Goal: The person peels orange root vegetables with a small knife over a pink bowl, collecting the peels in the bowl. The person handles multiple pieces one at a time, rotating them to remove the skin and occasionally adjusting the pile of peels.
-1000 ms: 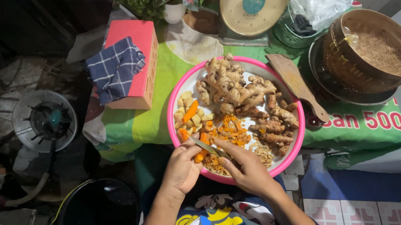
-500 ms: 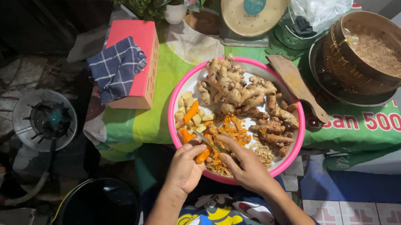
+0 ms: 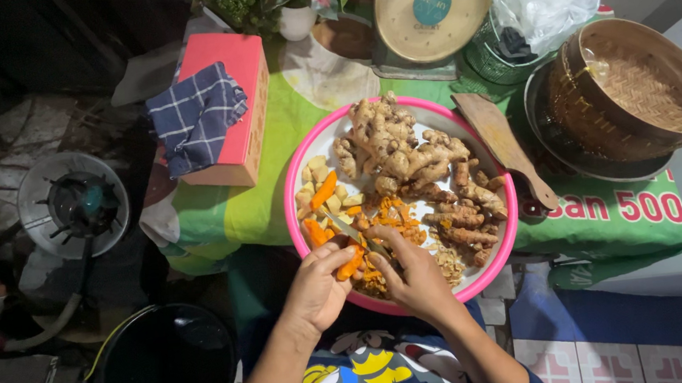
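Our left hand [image 3: 318, 288] pinches a small orange root piece [image 3: 350, 265] at the near edge of the pink basin [image 3: 295, 179]; our right hand [image 3: 416, 275] is closed round a knife [image 3: 352, 235], its blade lying across the cut pieces; we judge the step to be peeling or trimming the root over the basin, and the next move calls for a steady grip and a shallow, careful stroke away from the fingers; the basin is round, smooth plastic, resting on the green cloth of the table [image 3: 267, 140]; knobbly pale ginger [image 3: 392, 147] fills its far half, orange scraps its near half; to the right a woven bamboo steamer [image 3: 646, 88]; far off, a round dial scale [image 3: 431, 1].
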